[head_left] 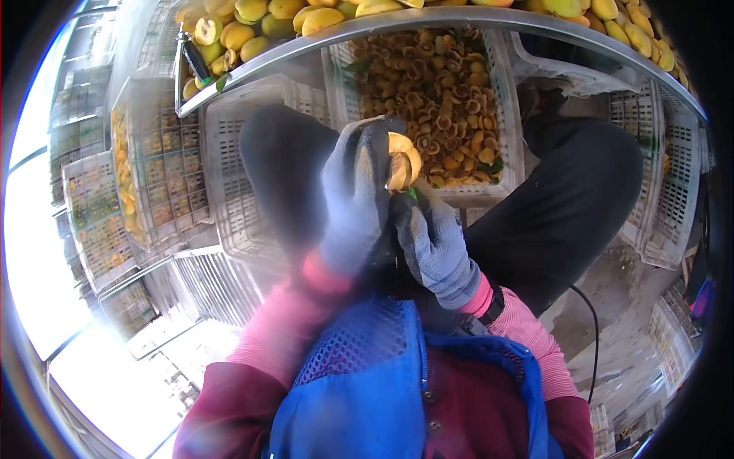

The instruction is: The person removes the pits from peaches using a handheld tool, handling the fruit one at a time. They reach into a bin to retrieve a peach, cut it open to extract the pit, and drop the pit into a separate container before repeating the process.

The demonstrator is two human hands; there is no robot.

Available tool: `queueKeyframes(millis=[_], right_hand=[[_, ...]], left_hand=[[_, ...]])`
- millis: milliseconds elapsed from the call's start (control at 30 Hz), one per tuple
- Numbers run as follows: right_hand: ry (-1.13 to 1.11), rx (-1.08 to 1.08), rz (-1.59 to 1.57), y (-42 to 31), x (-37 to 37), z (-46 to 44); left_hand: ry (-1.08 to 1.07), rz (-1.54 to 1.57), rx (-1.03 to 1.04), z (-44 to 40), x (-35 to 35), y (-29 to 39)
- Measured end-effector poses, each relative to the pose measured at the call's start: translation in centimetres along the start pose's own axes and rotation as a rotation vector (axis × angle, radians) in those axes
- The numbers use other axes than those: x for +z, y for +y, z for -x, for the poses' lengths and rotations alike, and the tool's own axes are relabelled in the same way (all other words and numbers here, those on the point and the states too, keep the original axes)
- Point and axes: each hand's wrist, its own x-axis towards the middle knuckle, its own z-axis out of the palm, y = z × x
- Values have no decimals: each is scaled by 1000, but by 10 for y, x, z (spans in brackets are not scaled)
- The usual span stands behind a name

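Note:
My left hand, in a grey-blue glove with a dark palm, is closed round a yellow fruit that looks like a peach. The fruit is cut open, with a brownish hollow showing. Just below it, my gloved right hand has its fingers curled round a small tool. Only a green bit of that tool shows; its working end is hidden at the fruit. Both hands are close together above my lap, in front of a crate full of cup-shaped, orange-brown fruit pieces.
Across the front runs a metal-edged table piled with yellow fruit. A black-handled tool with a green end lies at its left corner. Plastic crates stand at left, another crate at right. A black cable hangs at right.

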Motion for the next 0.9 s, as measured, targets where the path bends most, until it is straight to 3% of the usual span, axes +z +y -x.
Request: queueKeyframes(millis=[33,67,167,467,700,833,900], right_hand=[[43,-26,15,-3,2,-2],[88,-51,30,-5,5,-4],[132,-100,62,-9,7,-6],[125,-196,103,1,5,0],[-53,22,-160,6,-6,0],[-82,199,-285,18,-6,2],[-52,147,-243,29,-4,4]], left_hand=[[39,-29,35,-1,1,1],[43,105,-139,-1,1,5],[88,53,-2,1,4,-2],[67,27,125,-1,8,-4],[9,-98,101,-6,5,-8],[-75,46,-75,-7,3,0],[-156,177,-226,-10,1,7]])
